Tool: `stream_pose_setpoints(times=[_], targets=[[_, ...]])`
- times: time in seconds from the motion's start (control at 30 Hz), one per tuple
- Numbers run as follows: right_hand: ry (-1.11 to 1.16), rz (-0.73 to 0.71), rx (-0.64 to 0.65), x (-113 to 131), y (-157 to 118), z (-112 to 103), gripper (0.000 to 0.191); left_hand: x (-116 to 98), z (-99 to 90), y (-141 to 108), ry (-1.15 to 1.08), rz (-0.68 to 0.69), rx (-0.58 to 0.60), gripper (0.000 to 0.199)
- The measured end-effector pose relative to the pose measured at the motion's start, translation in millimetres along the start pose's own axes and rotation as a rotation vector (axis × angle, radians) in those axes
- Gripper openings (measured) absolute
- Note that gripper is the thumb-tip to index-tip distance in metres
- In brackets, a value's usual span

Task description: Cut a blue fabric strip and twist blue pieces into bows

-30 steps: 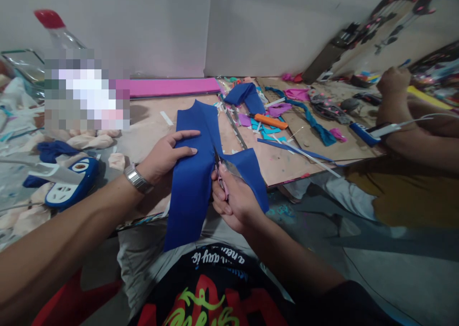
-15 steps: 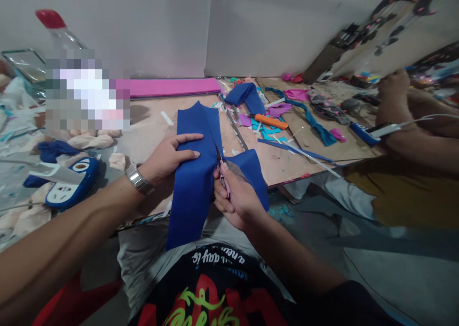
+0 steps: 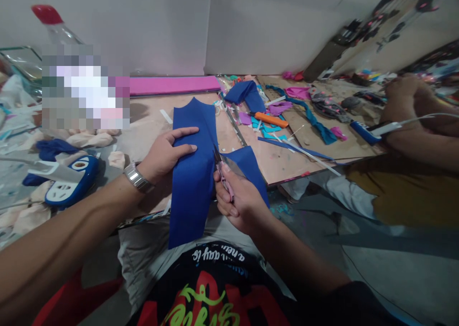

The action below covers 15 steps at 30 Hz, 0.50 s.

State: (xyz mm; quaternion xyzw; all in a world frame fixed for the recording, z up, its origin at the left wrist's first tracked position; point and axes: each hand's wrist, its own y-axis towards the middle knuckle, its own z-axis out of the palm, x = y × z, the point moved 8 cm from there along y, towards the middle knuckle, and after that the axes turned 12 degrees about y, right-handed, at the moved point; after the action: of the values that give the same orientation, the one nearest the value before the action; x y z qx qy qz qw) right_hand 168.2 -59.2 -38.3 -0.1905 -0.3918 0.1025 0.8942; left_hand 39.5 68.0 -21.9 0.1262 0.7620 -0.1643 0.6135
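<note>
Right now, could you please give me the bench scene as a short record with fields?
Left hand: the left hand rests on the blue sheet, thumb and forefinger spread
Right hand: the right hand grips the pink-handled scissors
Scissors: blades at the sheet, pointing away from the person
Sheet: partly on the table, near end hanging past its edge
Right of sheet: orange-handled tool among scraps
Beyond sheet: long pink strip
Far right: another person's arms

Blue sheet (image 3: 191, 187) overhangs table (image 3: 147, 125). Left hand (image 3: 160, 155): thumb, forefinger spread across sheet. Right hand (image 3: 239, 194) grips pink-handled scissors (image 3: 225, 180), blades at sheet. Right of sheet: orange cutter (image 3: 271, 120). Left of it: power strip (image 3: 81, 185).
</note>
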Motion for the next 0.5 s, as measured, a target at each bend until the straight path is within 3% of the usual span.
stream_pose_setpoints(times=[0.5], targets=[[0.033,-0.001,-0.015,-1.3,8.5,-1.1,0.045,-0.1,3.8,-0.7,0.007,0.07,0.028,0.062]])
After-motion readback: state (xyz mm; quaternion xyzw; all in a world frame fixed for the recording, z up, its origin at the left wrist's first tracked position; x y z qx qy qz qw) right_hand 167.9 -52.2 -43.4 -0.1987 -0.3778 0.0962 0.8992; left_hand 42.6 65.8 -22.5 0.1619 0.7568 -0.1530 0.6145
